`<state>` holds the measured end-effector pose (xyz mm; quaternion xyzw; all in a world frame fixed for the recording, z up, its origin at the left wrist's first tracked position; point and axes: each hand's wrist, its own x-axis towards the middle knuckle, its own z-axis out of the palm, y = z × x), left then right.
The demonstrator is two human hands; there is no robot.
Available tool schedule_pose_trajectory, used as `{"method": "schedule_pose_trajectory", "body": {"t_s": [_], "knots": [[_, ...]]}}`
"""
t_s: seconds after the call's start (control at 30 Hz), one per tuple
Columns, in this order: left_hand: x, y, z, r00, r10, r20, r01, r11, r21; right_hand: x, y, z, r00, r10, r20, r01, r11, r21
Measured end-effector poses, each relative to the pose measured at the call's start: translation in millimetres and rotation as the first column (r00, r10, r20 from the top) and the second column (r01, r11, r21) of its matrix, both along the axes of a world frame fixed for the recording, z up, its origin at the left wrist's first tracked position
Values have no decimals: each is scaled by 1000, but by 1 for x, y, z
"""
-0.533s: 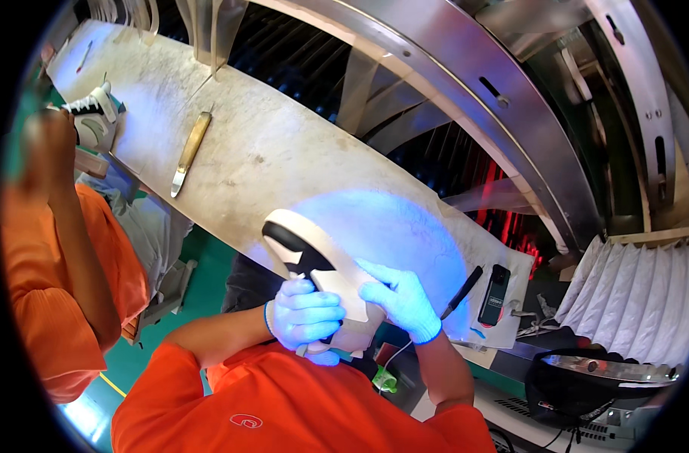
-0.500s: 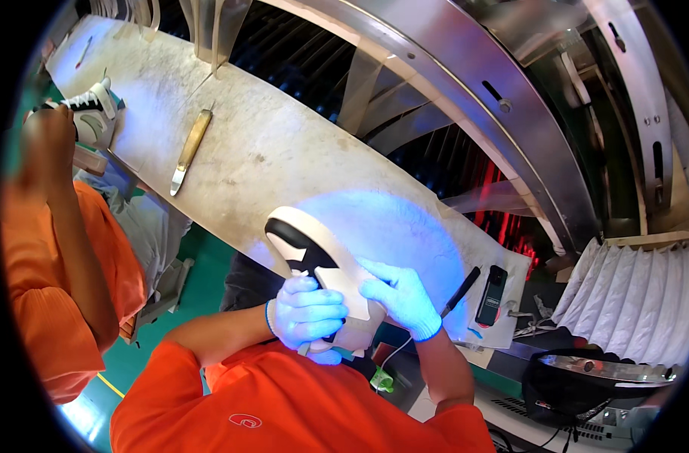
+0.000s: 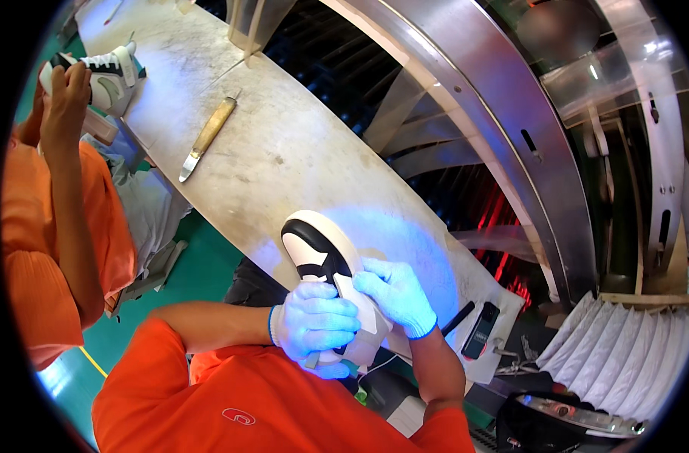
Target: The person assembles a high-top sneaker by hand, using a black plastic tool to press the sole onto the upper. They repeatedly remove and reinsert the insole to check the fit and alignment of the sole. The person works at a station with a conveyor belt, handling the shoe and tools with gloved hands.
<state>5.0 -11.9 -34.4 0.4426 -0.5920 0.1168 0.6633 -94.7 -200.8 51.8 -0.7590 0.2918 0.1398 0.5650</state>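
A white, black and grey sneaker (image 3: 314, 249) is between my hands at the table's near edge, toe pointing away and its upper partly turned up. My left hand (image 3: 318, 321), in a knitted glove lit blue, wraps around the ankle and lacing area, with the fingers folded over it. In a matching glove, my right hand (image 3: 399, 296) grips the shoe's right side along the sole edge. The heel and part of the lacing are hidden by my hands.
A wooden-handled knife (image 3: 207, 142) lies on the worn pale table (image 3: 299, 136). At the left, a person in orange holds another sneaker (image 3: 112, 81). A phone (image 3: 480, 332) and a black-handled tool (image 3: 458, 318) lie right. A curved metal machine hood (image 3: 495, 98) rises behind.
The sneaker has rolled so more of its black-and-white upper shows and less sole edge. Both hands keep hold of it. The other person's sneaker is turned more sideways. My view has shifted.
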Motion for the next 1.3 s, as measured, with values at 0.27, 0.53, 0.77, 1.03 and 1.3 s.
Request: {"method": "schedule_pose_trajectory", "body": {"t_s": [0.27, 0.53, 0.77, 1.03, 1.3], "knots": [[0, -3, 7, 1000, -14, -12, 15, 992, 127, 11, -17, -18, 996, 15, 89, -27, 991, 134], [-1, -9, 15, 999, -13, -48, 21, 987, 157, 27, -19, -32, 983, -118, 142, 74, 955, 288], [3, -10, 22, 992, -66, -109, 81, 987, 140, 52, -11, -19, 982, -158, 106, 119, 944, 307], [5, -14, 24, 983, -93, -158, 115, 984, 138, 85, -9, -24, 980, -193, 39, 166, 916, 365], [6, -29, 28, 970, -46, -241, 51, 999, 17, 132, -13, -8, 992, 32, -122, -6, 977, 212]]}}
